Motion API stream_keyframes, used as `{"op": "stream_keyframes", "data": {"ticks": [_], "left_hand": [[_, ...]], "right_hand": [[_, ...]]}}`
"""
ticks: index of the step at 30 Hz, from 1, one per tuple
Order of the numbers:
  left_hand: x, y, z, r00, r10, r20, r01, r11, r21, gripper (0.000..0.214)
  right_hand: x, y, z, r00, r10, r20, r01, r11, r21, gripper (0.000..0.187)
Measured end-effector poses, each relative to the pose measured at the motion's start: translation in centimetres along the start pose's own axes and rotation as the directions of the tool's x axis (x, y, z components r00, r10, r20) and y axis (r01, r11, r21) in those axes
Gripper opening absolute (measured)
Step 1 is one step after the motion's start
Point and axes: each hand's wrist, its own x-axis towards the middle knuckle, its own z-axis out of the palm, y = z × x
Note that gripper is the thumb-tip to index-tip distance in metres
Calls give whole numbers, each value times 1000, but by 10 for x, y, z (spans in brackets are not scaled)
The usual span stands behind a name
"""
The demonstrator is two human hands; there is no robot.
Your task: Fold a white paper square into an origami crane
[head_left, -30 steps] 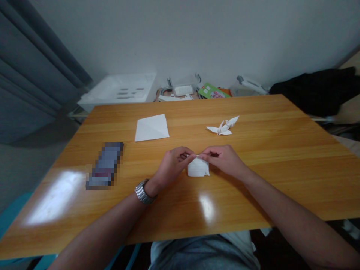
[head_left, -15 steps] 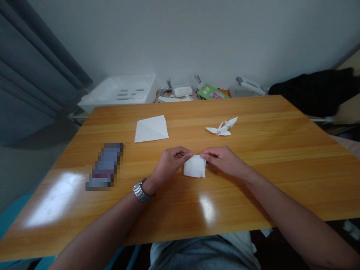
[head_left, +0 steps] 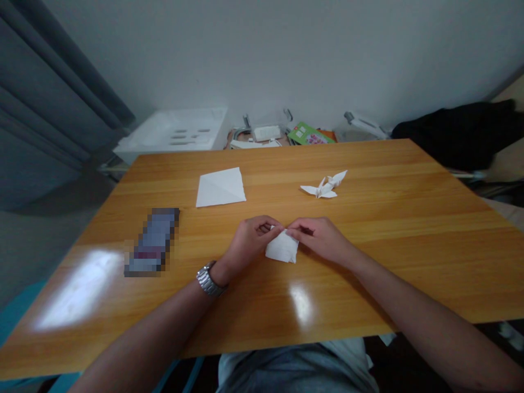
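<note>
Between my hands is a small folded piece of white paper (head_left: 282,248), squarish, with a ragged lower right corner. My left hand (head_left: 252,240) pinches its upper left part with thumb and fingers. On the upper right edge, my right hand (head_left: 317,236) grips it the same way, its fingertips close to the left ones. The fingers hide the top edge. Beyond my right hand lies a folded white paper crane (head_left: 324,188) with its wings spread. A larger creased white sheet (head_left: 221,187) rests flat, farther off to the left.
A phone (head_left: 153,240), pixelated, lies on the wooden table (head_left: 368,305) at the left. Behind the far edge are a white foam tray (head_left: 151,131), a green booklet (head_left: 309,134) and a black cloth (head_left: 454,134). A grey curtain (head_left: 49,98) hangs at the left.
My right hand has shifted slightly left, bringing the fingertips closer together along the paper's top. The paper has turned a little and sits slightly lower. The crane and the sheet stay put.
</note>
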Motion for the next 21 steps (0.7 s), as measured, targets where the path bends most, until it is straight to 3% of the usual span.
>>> {"op": "stream_keyframes", "data": {"ticks": [6, 12, 21], "left_hand": [[5, -7, 1, 995, -65, -77, 48, 978, -201, 34], [5, -7, -1, 993, -29, -115, 10, 986, -166, 30], [0, 2, -1, 999, 11, 33, -9, 999, -47, 25]], "right_hand": [[2, 7, -3, 996, 27, -89, -23, 999, 47, 27], [3, 9, 0, 996, 36, -77, -27, 992, 122, 26], [3, 4, 9, 997, 45, -56, -31, 975, 220, 24]]}}
